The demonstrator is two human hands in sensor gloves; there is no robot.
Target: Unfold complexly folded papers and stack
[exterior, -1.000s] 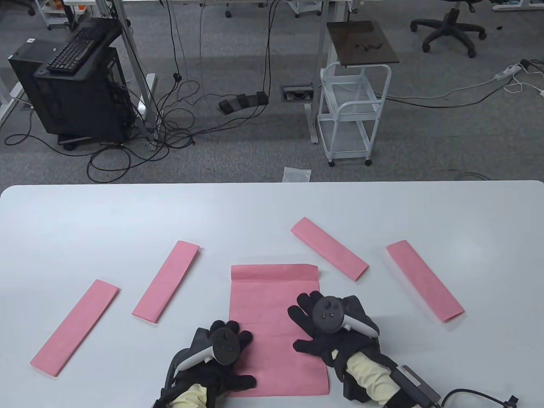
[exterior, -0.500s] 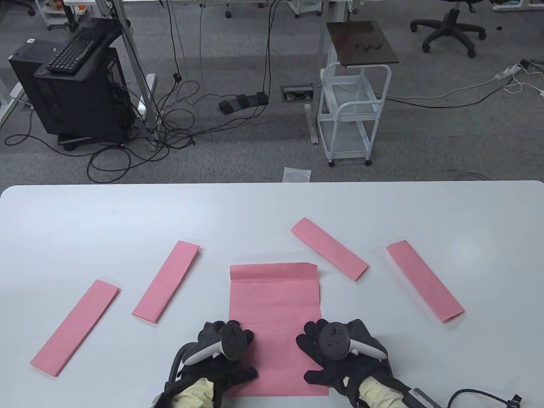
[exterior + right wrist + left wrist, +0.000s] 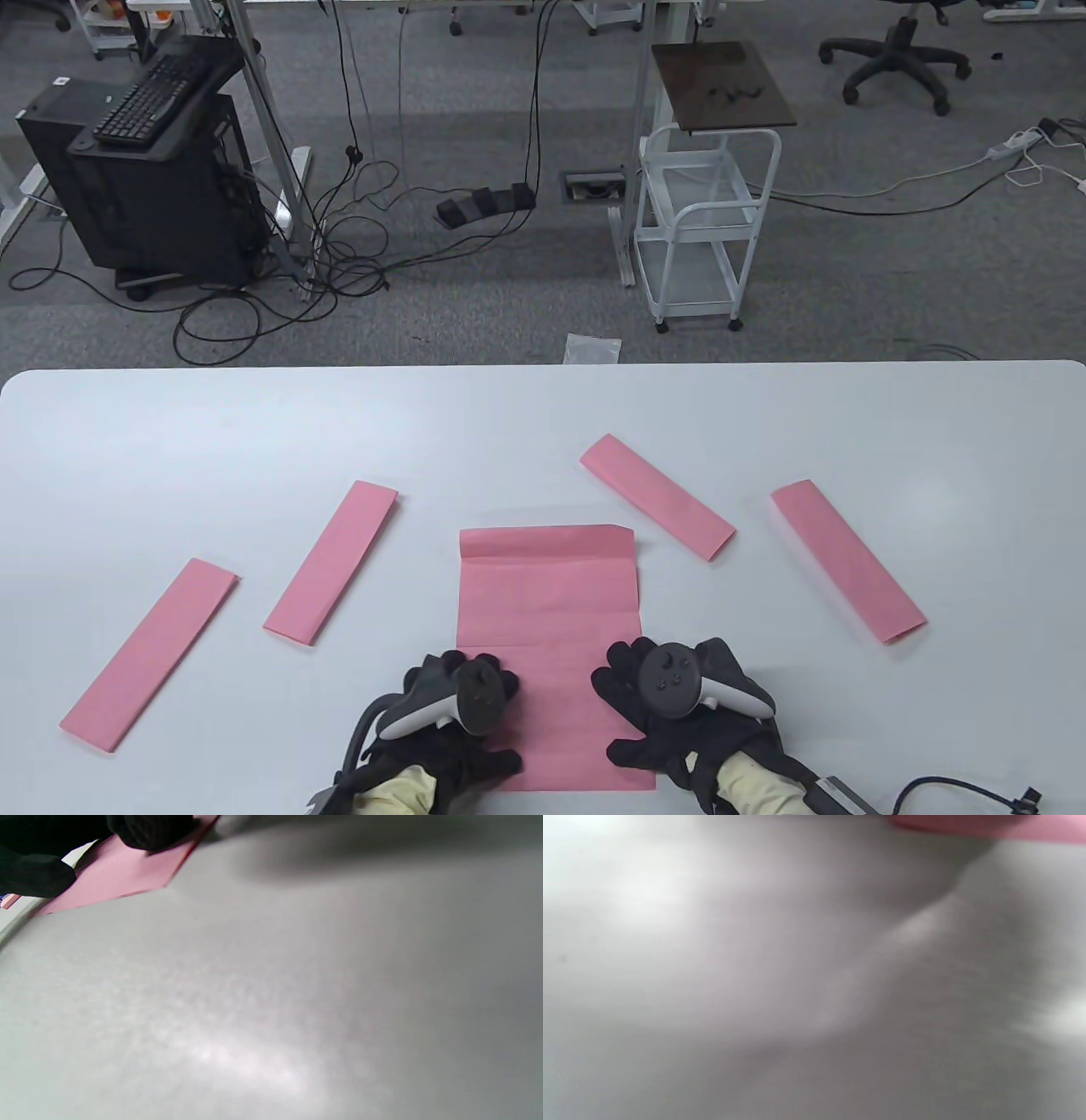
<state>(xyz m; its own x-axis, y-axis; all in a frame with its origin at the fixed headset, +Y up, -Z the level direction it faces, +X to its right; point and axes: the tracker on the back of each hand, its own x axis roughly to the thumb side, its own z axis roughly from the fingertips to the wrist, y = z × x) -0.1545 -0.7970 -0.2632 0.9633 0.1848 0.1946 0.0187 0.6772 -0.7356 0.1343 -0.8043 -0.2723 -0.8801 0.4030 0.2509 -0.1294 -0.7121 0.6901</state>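
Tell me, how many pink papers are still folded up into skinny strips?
4. Far-left strip, the strip beside it, one right of the open sheet, and the far-right strip. None look hidden.

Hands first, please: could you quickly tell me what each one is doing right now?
Left hand: fingers spread, resting on the unfolded pink paper.
Right hand: fingers spread flat, pressing the same paper's right edge.
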